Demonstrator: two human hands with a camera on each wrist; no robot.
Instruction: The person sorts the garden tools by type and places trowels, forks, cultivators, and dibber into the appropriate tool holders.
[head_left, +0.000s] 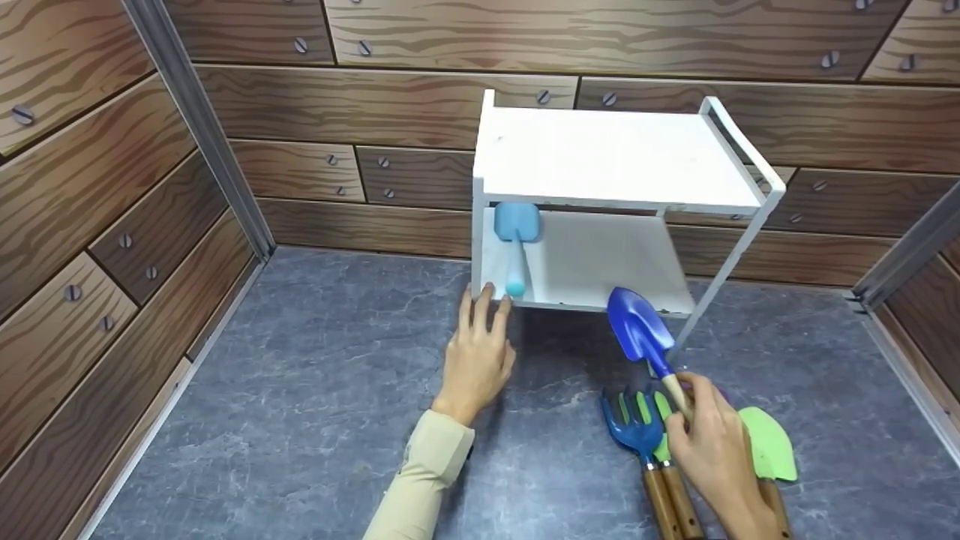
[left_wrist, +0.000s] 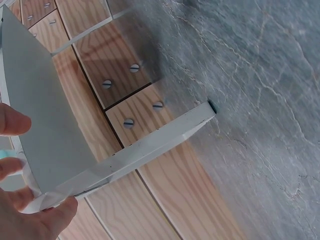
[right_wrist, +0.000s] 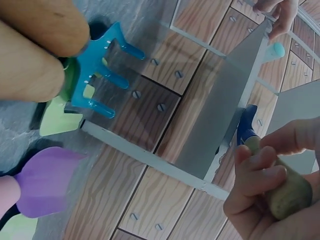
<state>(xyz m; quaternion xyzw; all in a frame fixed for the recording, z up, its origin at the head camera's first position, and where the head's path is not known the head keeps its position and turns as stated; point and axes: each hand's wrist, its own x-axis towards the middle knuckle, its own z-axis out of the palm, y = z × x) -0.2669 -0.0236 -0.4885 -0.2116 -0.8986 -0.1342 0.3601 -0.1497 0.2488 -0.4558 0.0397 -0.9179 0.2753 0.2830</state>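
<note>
My right hand [head_left: 712, 442] grips the wooden handle of a blue trowel [head_left: 637, 322]. The trowel's blade is raised at the front right edge of the lower shelf of a white two-tier rack [head_left: 622, 154]; whether they touch is unclear. My left hand [head_left: 475, 367] holds the rack's front left corner at the lower shelf, with thumb and fingers about the white frame [left_wrist: 135, 155]. Close to its fingertips, a light blue toy shovel [head_left: 516, 225] lies on the left of that shelf, handle toward me.
Below my right hand a blue hand fork [head_left: 634, 435] and green tools with wooden handles, one a broad green blade [head_left: 769, 442], lie on the grey marbled floor [head_left: 300, 390]. A purple shovel [right_wrist: 47, 180] lies beside them. Wood-patterned walls [head_left: 337, 105] stand behind and at both sides.
</note>
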